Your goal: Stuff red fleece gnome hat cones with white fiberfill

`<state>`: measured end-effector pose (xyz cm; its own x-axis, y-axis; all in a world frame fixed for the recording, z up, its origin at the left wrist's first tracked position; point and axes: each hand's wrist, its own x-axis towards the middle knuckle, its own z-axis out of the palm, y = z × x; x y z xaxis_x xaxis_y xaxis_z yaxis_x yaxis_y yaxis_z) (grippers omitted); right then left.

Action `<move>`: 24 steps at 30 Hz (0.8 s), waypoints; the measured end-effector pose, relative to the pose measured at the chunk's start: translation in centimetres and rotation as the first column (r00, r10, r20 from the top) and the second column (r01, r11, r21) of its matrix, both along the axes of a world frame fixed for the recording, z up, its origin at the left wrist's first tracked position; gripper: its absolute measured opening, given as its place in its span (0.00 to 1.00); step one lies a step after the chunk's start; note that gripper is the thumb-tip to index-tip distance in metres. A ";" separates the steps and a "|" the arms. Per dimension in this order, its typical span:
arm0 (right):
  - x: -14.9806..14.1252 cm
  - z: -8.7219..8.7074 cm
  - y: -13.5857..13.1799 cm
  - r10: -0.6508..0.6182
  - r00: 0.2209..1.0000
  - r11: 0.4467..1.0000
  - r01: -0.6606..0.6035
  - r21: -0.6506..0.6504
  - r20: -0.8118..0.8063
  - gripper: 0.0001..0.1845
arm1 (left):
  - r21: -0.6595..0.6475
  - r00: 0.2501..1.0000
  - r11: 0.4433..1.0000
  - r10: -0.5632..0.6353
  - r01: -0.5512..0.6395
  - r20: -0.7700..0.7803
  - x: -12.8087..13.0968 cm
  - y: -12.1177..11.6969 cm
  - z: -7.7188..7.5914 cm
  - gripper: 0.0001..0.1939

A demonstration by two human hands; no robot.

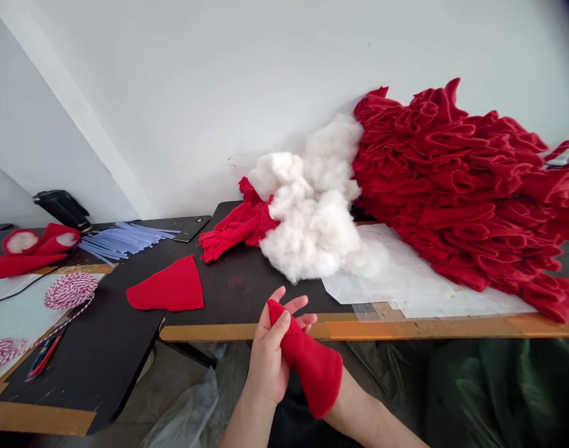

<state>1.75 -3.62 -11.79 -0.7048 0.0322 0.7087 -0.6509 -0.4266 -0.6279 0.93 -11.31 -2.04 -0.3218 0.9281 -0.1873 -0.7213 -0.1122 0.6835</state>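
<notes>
A red fleece piece (312,367), shaped like a cone, is held in front of the person, just past the table's edge and above their lap. The left hand (266,367) is closed around its narrow end, with the thumb pressed down on the tip. Spread fingers (296,305) show just beyond that tip (which hand they belong to, I can't tell). The right forearm (371,420) comes in from the lower right and meets the wide end of the fleece, so how far that hand is open, or what it grips, cannot be seen.

Ahead on the black-topped table (247,292) sits a large pile of white stuffing (307,218), with crumpled red fabric (233,227) poking out at its left. It touches a big heap of ruffled red fleece (452,180), which leans against the wall and lies partly on white paper sheets (406,274). To the left lie a flat red fleece triangle (167,289), a bundle of pale blue strips (126,241) and a phone (191,229). Farther left are a ball of red-and-white twine (70,291) and red fleece pieces with white stuffing showing at their openings (32,249).
</notes>
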 end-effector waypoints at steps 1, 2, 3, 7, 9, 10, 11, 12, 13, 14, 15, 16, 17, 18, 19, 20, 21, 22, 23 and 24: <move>0.2 -0.3 0.7 0.117 0.987 0.987 -0.127 -0.095 -0.107 0.18 | 0.000 1.000 1.000 0.000 0.000 -0.016 0.2 -0.2 0.0 0.27; 0.2 -0.7 1.2 0.193 0.958 0.953 -0.235 -0.193 -0.212 0.21 | -0.005 1.000 1.000 0.003 -0.003 -0.029 0.4 -0.3 0.1 0.28; 0.1 -1.0 1.4 0.293 0.894 0.883 -0.389 -0.264 -0.340 0.23 | -0.012 0.999 1.000 0.005 -0.006 -0.042 0.6 -0.4 0.1 0.29; -0.3 -1.1 0.1 0.433 0.660 0.607 -0.717 -0.342 -0.614 0.26 | -0.028 0.997 0.999 -0.025 0.023 -0.074 0.9 -0.5 0.4 0.31; -0.2 -0.3 -1.3 0.408 0.748 0.694 -0.626 -0.354 -0.523 0.25 | -0.034 0.998 0.999 -0.019 0.017 -0.063 0.7 -0.4 0.4 0.31; -0.1 0.4 -2.1 0.309 0.854 0.800 -0.472 -0.370 -0.419 0.24 | -0.041 0.999 0.999 -0.002 0.000 -0.045 0.5 -0.4 0.3 0.31; 0.0 1.2 -2.9 0.106 0.953 0.890 -0.219 -0.399 -0.285 0.24 | -0.047 0.999 0.999 0.025 -0.026 -0.020 0.4 -0.3 0.2 0.31; 0.0 2.1 -3.8 -0.163 0.979 0.908 0.099 -0.408 -0.126 0.23 | -0.053 0.998 0.997 0.060 -0.059 0.006 0.4 -0.2 0.1 0.30; -0.1 2.9 -4.7 -0.458 0.887 0.801 0.437 -0.409 0.050 0.24 | -0.059 0.995 0.994 0.098 -0.096 0.028 0.3 -0.1 0.0 0.30; -0.1 3.8 -5.5 -0.680 0.700 0.616 0.707 -0.347 0.220 0.27 | -0.058 0.990 0.990 0.132 -0.129 0.043 0.4 0.0 -0.1 0.29; -0.1 4.5 -6.1 -0.811 0.471 0.420 0.881 -0.216 0.345 0.31 | -0.052 0.987 0.987 0.152 -0.150 0.053 0.4 0.0 -0.3 0.29; -0.1 5.2 -6.7 -0.880 0.229 0.234 0.972 -0.040 0.417 0.35 | -0.042 0.986 0.988 0.154 -0.151 0.058 0.5 0.0 -0.4 0.28; -0.1 5.7 -7.0 -0.907 -0.004 0.074 0.983 0.169 0.421 0.38 | -0.030 0.989 0.991 0.133 -0.132 0.060 0.6 0.0 -0.6 0.28; -0.1 6.2 -7.2 -0.906 -0.225 -0.073 0.918 0.390 0.359 0.39 | -0.017 0.993 0.995 0.097 -0.096 0.062 0.7 0.0 -0.7 0.28; -0.2 6.5 -7.3 -0.865 -0.440 -0.222 0.767 0.602 0.242 0.39 | -0.003 0.997 0.999 0.050 -0.050 0.064 0.7 -0.1 -0.8 0.29; -0.2 6.8 -7.3 -0.779 -0.622 -0.351 0.541 0.764 0.082 0.38 | 0.009 0.998 1.000 0.000 -0.001 0.066 0.7 -0.2 -0.9 0.30; -0.4 6.9 -7.2 -0.665 -0.744 -0.424 0.310 0.851 -0.060 0.37 | 0.020 0.997 0.999 -0.048 0.047 0.065 0.6 -0.3 -1.0 0.31; -0.6 7.1 -7.2 -0.560 -0.818 -0.439 0.157 0.885 -0.133 0.38 | 0.034 0.994 0.995 -0.092 0.090 0.062 0.4 -0.4 -1.0 0.33; -0.8 7.2 -7.1 -0.486 -0.868 -0.404 0.119 0.907 -0.103 0.39 | 0.048 0.990 0.990 -0.132 0.129 0.057 0.3 -0.4 -1.0 0.34; -1.0 7.3 -7.0 -0.447 -0.895 -0.343 0.184 0.921 0.012 0.40 | 0.061 0.985 0.985 -0.163 0.159 0.053 0.1 -0.4 -0.9 0.35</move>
<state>0.73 -10.64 -4.44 0.3478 0.8894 0.2967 0.7596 -0.0818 -0.6453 1.04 -11.71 -2.94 -0.1577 0.9766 -0.1465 -0.7707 -0.0289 0.6365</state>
